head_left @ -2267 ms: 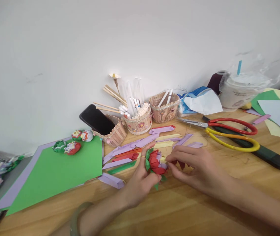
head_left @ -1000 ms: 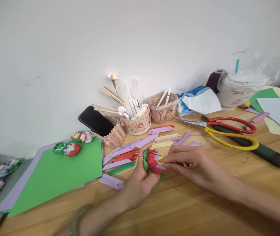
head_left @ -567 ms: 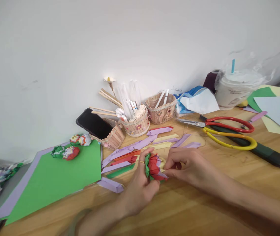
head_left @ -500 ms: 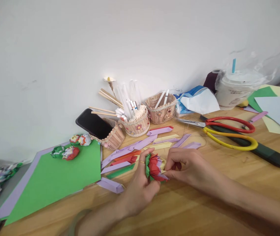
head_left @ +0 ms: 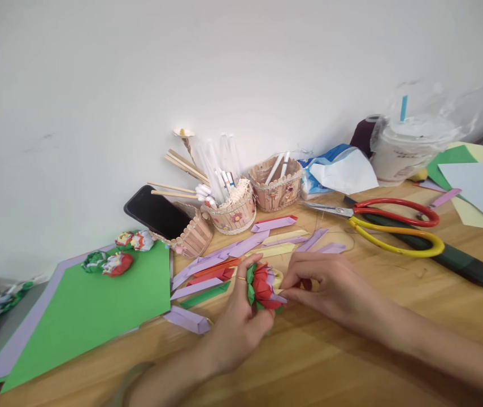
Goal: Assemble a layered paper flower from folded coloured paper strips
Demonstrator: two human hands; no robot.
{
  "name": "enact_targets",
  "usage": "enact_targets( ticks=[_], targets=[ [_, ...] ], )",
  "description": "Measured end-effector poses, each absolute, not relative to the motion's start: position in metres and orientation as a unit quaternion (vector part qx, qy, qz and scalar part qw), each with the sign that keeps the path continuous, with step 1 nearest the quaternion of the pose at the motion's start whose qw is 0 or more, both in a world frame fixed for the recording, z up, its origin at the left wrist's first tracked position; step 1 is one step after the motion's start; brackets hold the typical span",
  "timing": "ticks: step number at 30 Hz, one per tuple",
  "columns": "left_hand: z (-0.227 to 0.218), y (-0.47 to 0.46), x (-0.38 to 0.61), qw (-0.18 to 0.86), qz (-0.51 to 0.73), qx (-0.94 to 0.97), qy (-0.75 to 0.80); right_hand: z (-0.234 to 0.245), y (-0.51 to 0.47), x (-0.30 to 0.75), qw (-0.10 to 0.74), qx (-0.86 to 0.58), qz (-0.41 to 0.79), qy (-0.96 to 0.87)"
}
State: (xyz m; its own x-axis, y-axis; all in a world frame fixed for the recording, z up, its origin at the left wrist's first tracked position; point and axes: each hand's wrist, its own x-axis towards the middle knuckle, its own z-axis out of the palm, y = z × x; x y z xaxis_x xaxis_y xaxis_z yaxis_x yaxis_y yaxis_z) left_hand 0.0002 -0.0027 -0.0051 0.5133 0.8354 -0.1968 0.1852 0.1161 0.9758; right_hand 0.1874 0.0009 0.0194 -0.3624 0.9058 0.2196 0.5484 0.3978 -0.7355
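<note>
A folded paper flower [head_left: 262,285], red with green and purple petals, is held just above the wooden table [head_left: 351,362]. My left hand [head_left: 239,325] is closed around its left side and base. My right hand [head_left: 326,285] pinches the flower's right side with thumb and fingertips, and a bit of yellow paper shows under those fingers. Folded paper strips [head_left: 224,257] in purple, yellow, red and green lie right behind both hands.
A green sheet [head_left: 88,308] on purple paper lies left, with small paper flowers [head_left: 116,257] on it. Stick baskets [head_left: 228,212] with pens and a phone [head_left: 156,213] stand by the wall. Scissors [head_left: 389,226], a lidded cup [head_left: 410,150] and coloured sheets [head_left: 476,186] are right.
The hands and the flower stayed nearly in place; my right fingers drew closer onto the flower's right side. The view drifted slightly right and down.
</note>
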Motion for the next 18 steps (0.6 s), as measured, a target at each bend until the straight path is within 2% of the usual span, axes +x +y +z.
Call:
enact_targets(
  ticks=[6,12,18],
  targets=[
    [-0.009,-0.001,0.0,0.562,0.277,0.657,0.419,0.017,-0.001,0.183,0.315,-0.494,0.263,-0.767],
    [-0.007,-0.001,0.002,0.617,0.296,0.607,0.404,0.02,-0.001,0.185,0.336,-0.467,0.239,-0.782],
    [0.005,0.001,0.008,0.673,0.349,0.511,0.404,0.021,-0.001,0.187,0.413,-0.408,0.195,-0.79]
  ],
)
